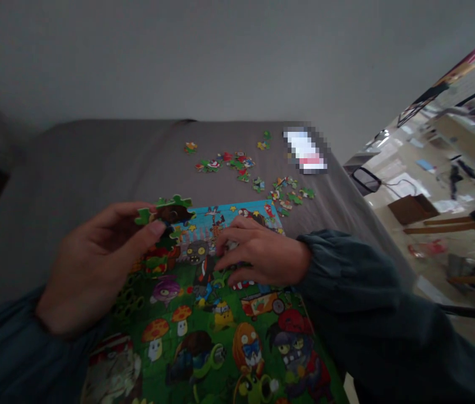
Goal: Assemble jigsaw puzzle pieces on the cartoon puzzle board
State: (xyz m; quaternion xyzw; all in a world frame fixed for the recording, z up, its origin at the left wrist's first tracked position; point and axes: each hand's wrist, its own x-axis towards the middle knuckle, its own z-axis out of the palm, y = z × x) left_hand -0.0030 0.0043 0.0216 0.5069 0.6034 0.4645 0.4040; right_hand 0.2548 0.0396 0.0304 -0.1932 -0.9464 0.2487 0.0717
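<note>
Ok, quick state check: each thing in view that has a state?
colourful cartoon jigsaw puzzle: flat, largely assembled
left hand: pinching a green-and-brown cardboard jigsaw piece
right hand: fingers on the puzzle, grip unclear
loose multicoloured jigsaw pieces: scattered, unassembled
grey fabric cover: spread beneath the puzzle

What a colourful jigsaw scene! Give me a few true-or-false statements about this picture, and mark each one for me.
1. The left hand pinches a green-and-brown jigsaw piece above the puzzle. True.
2. The right hand is gripping a wooden chair. False: it rests on the partly visible cartoon jigsaw puzzle.
3. Loose pieces lie scattered beyond the puzzle on grey cloth. True.
4. The person's sleeves are bright red. False: the sleeves are dark teal.
</note>
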